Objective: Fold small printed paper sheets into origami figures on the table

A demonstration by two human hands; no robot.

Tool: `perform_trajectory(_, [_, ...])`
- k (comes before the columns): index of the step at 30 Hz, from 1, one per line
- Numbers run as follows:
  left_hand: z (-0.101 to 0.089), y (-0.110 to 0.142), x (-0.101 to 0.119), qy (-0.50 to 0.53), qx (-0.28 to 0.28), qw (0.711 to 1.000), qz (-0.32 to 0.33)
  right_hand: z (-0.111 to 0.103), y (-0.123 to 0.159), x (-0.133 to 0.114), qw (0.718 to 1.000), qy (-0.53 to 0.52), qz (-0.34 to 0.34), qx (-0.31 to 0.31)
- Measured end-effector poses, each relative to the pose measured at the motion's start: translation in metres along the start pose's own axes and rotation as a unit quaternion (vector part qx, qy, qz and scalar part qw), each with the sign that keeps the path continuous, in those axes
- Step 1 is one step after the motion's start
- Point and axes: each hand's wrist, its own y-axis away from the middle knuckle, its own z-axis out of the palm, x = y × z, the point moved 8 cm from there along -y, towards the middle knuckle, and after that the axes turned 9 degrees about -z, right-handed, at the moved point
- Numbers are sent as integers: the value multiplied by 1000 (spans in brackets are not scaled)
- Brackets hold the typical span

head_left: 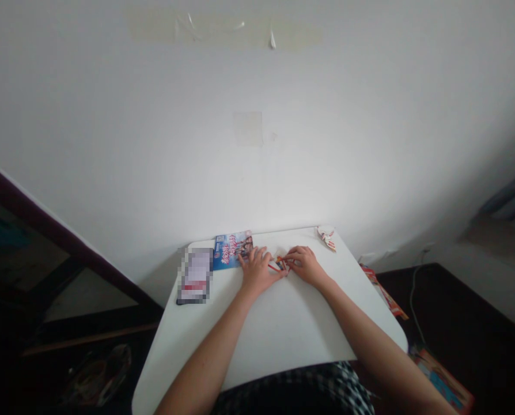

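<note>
Both my hands rest at the far middle of a small white table (283,323). Between them lies a small red and white piece of paper (279,265). My left hand (256,268) lies flat on the table with its fingers spread, pressing the paper's left side. My right hand (304,265) has its fingers pinched together on the paper's right end. A blue printed leaflet (230,249) lies just left of my left hand, partly under its fingertips.
A phone-like flat object (196,275) lies at the table's left edge. A folded red and white paper piece (327,237) sits at the far right corner. A white wall stands right behind the table. Coloured packets (443,377) lie on the dark floor to the right.
</note>
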Motion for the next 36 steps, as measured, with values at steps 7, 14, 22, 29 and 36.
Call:
perform_trajectory(7, [-1,-2,-4,27,-9,999,-27,-2,0,-2,1000,1,-2,2])
perform_trajectory(14, [-2,-2,-3,36,-1,999,-30,-2,0,-1,1000,0,-8,2])
perform_trajectory(22, [-9,-7,0,44,21,998,-37,-3,0,-5,1000,-1,-15,-6])
perform_trajectory(29, [-10,-19,-3,48,10,997,-53,-3,1,-6,1000,2,-15,-4])
perform_trajectory(36, [-9,-24,-5,45,7,998,-48,-4,0,-6,1000,5,-21,-11])
